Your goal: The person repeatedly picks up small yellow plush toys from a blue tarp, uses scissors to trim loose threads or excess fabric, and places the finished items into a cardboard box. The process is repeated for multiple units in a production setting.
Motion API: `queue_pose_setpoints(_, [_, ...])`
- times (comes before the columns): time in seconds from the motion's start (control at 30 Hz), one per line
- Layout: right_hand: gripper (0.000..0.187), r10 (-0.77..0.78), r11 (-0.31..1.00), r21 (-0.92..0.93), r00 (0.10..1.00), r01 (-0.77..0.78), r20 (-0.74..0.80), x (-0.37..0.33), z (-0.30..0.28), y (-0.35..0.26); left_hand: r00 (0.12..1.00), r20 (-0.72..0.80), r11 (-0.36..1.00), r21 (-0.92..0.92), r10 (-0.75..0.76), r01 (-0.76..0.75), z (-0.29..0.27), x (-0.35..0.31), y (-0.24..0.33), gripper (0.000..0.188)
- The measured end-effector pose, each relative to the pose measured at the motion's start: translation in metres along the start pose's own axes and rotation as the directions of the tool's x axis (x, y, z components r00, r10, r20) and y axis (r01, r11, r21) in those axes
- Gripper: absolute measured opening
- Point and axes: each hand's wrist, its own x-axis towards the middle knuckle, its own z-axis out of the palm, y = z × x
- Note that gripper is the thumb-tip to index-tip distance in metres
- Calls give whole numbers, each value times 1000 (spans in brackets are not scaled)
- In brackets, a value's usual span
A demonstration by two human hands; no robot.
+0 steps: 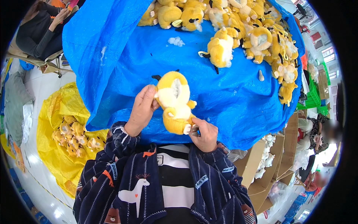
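A yellow and white plush toy (174, 122) with small black tips is held up in front of my chest, over the near part of a blue sheet (149, 59). White stuffing shows in an oval opening on its upper part. My left hand (142, 108) grips its upper left side between thumb and fingers. Down at the toy's lower right, my right hand (205, 135) pinches it next to a white foot. Similar plush toys (220, 48) lie heaped along the far and right parts of the sheet, the nearest one apart from the toy I hold.
Left of me, a yellow sack (48, 149) contains several smaller-looking plush pieces (72, 134). A tuft of white stuffing (176, 41) lies on the sheet. Cardboard boxes (257, 153) with white pieces stand at my right. A seated person (37, 37) is at the far left; others are at the right.
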Motion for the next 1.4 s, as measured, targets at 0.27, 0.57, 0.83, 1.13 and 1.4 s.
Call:
queue_pose_setpoints(0.27, [19, 702, 305, 746, 669, -592, 245, 3, 6, -21, 996, 73, 890, -449, -58, 84, -16, 11, -5, 20])
queue_pose_setpoints(0.57, [29, 12, 990, 138, 994, 4, -110, 9, -4, 3, 846, 318, 904, 152, -428, 400, 7, -17, -4, 61])
queue_pose_setpoints(0.83, [40, -37, 992, -119, 999, 41, 36, 4, -3, -1, 916, 230, 930, -91, -329, 357, 22, -10, -24, 55])
queue_pose_setpoints(1.13, [28, 664, -39, 686, 494, -727, 561, -1, 3, -5, 918, 321, 902, -280, -234, 328, 11, -15, -47, 54])
queue_pose_setpoints(1.4, [25, 296, 938, 148, 946, -314, 133, 3, 5, -6, 956, 290, 941, 311, 36, -130, 13, -14, -35, 44])
